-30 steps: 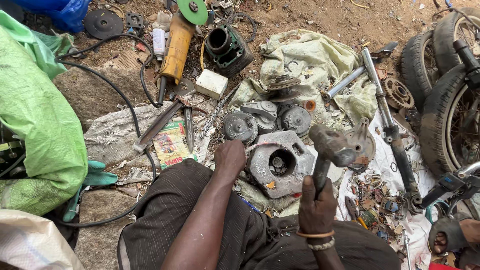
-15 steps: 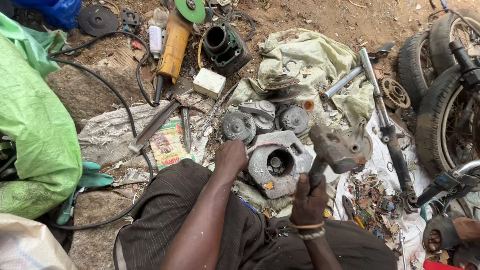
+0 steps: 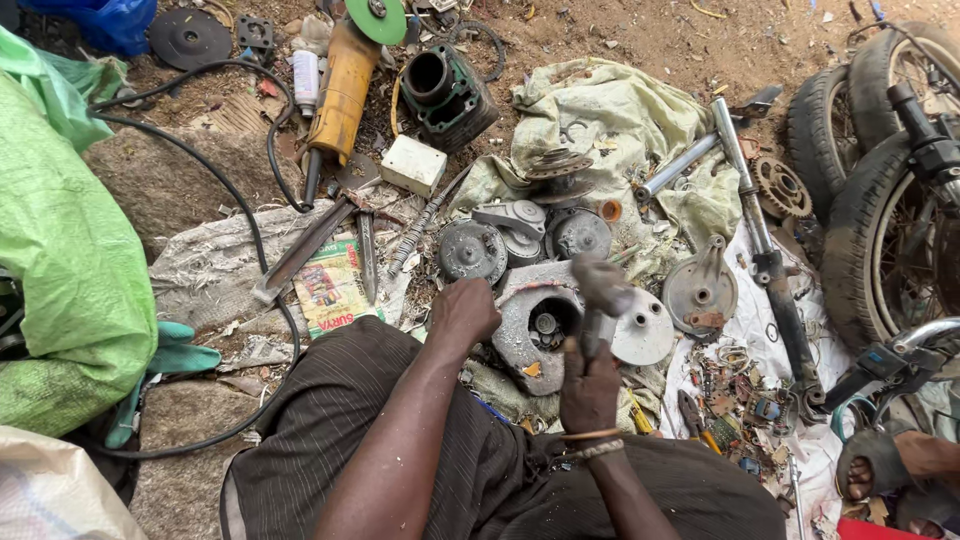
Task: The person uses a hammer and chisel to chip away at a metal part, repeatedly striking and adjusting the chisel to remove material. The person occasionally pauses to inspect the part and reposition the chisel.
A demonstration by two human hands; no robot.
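Note:
My right hand (image 3: 588, 385) grips the handle of a hammer (image 3: 600, 290), whose head hangs over a grey metal engine casing (image 3: 532, 325) on the ground in front of me. My left hand (image 3: 462, 312) rests closed against the left edge of that casing, pressing on it. The casing has a round opening in its middle with a small hub inside. Behind it lie two round grey engine parts (image 3: 472, 250) and a flat round plate (image 3: 645, 335) to its right.
A yellow angle grinder (image 3: 342, 85) with a green disc, a dark cylinder block (image 3: 445, 95) and a white box (image 3: 413, 165) lie farther out. Motorcycle tyres (image 3: 880, 200) and fork tubes (image 3: 765, 260) are on the right. A green sack (image 3: 60, 260) fills the left. Another person's sandalled foot (image 3: 880, 460) is at lower right.
The hammer has swung left and down, from over the casing's right side to over its middle. My left hand has stayed on the casing.

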